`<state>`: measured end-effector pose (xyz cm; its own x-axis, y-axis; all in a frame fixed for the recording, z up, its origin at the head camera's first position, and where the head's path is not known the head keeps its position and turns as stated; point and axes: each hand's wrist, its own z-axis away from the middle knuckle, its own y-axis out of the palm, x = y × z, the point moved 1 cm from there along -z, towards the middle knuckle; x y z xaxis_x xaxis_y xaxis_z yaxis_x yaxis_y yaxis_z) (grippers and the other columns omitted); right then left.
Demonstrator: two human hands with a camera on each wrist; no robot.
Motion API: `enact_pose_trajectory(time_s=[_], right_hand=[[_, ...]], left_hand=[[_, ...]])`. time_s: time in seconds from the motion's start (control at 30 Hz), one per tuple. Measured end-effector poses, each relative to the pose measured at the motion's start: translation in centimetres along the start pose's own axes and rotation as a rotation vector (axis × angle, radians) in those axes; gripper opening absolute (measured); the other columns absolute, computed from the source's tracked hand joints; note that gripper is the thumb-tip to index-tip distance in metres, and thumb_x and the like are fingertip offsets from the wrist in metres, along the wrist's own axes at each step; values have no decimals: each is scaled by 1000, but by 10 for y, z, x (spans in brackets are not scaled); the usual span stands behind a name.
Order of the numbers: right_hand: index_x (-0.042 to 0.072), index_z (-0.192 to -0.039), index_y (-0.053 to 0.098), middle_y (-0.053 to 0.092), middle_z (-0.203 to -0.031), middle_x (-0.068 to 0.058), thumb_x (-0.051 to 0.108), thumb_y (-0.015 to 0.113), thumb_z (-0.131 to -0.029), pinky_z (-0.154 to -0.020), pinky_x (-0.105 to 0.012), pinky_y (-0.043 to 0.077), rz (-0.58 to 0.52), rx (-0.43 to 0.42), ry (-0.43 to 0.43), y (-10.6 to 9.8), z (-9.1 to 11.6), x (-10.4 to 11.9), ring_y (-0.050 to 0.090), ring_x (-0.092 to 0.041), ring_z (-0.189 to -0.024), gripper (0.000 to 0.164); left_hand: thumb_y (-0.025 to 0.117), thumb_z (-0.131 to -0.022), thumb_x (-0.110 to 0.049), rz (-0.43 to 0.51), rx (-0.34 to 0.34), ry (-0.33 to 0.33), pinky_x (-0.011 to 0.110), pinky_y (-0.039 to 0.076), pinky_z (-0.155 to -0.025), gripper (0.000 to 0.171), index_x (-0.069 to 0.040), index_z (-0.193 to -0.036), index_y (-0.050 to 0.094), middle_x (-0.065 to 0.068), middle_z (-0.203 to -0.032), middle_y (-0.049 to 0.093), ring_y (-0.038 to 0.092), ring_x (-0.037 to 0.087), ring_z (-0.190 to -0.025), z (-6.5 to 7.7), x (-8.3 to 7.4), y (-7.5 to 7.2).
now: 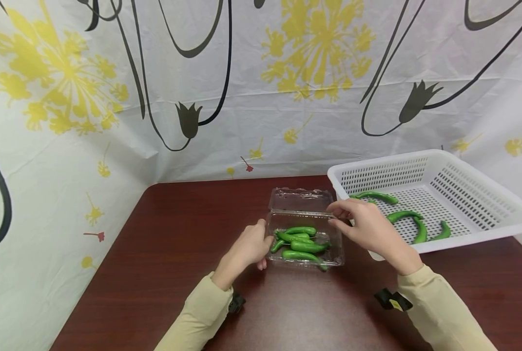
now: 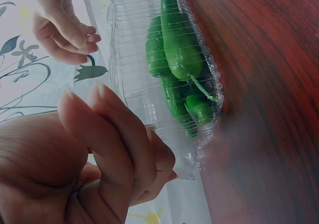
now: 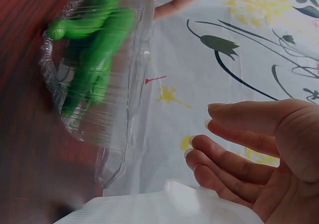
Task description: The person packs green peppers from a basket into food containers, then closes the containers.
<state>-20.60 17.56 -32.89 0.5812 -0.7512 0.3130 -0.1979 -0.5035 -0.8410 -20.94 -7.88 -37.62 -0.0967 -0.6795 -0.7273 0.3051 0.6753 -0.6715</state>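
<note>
Reaching in from the near side of the clear plastic clamshell [image 1: 338, 247], both sleeved forearms [image 1: 199, 312] are angled over the dark red tabletop [image 1: 190, 234]; if they are lowered, the black wrist devices [image 1: 394, 299] could be scraped along it. At the clamshell's left wall the left hand [image 1: 246, 244] is placed with fingers bent; whether the plastic is truly gripped cannot be told. Should it be squeezed hard, the thin wall could be buckled; should it be left loose, the light pack could be skidded. Inside the clamshell, green chili peppers [image 1: 306, 247] are heaped crosswise, and one stem [image 2: 202, 88] is lodged by the near rim, where it could be pinched or snapped if the lid is pressed down. By the clamshell's far right corner the right hand [image 1: 368, 223] is held with fingers loosely bent and nothing grasped. Beyond the hinge, the lid [image 1: 301, 200] is folded back; if it is pulled unevenly, the hinge could be twisted. To the clamshell's right, more peppers [image 1: 404, 215] are contained in a white perforated plastic basket [image 1: 475, 234], whose nearest corner could be knocked by the right forearm.
</note>
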Motion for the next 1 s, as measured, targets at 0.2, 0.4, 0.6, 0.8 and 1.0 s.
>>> enact_pose_trajectory(time_s=[0.2, 0.4, 0.6, 0.8, 1.0], right_hand=[[12, -92, 66, 62, -78, 7, 13, 72, -77, -62, -30, 49, 9, -11, -11, -3, 0, -3, 58, -6, -69, 16], [12, -93, 66, 63, -81, 5, 13, 71, -79, -66, -34, 49, -8, -5, 27, -7, 1, -4, 60, -11, -73, 16], [13, -92, 66, 64, -83, 2, 11, 72, -77, -65, -36, 50, -8, -42, 12, -10, 1, -5, 61, -13, -74, 16], [13, -92, 67, 65, -84, 2, 9, 72, -77, -64, -36, 51, -10, -66, 4, -13, 1, -7, 61, -15, -74, 17], [12, -94, 67, 65, -85, 2, 12, 71, -79, -65, -35, 51, -2, -44, 37, -14, 2, -10, 61, -15, -75, 15]], left_hand=[[49, -93, -11, 0, -2, 2, 29, 48, -38, 31, 5, -119, 41, 11, -54, 59, 56, 17, -33, 0, 0, 0], [49, -93, -11, -3, -3, 4, 28, 48, -38, 31, 5, -118, 42, 11, -54, 59, 56, 17, -33, 0, 1, 0], [49, -93, -11, -8, -2, -2, 28, 48, -39, 35, 5, -123, 39, 9, -51, 57, 56, 17, -33, 0, 1, 0], [49, -93, -11, -3, -2, -3, 29, 48, -39, 36, 6, -123, 39, 10, -52, 58, 56, 17, -33, -1, 2, 1], [49, -93, -11, -6, -3, 3, 28, 47, -37, 36, 6, -123, 38, 9, -51, 57, 56, 17, -33, -1, 1, 1]])
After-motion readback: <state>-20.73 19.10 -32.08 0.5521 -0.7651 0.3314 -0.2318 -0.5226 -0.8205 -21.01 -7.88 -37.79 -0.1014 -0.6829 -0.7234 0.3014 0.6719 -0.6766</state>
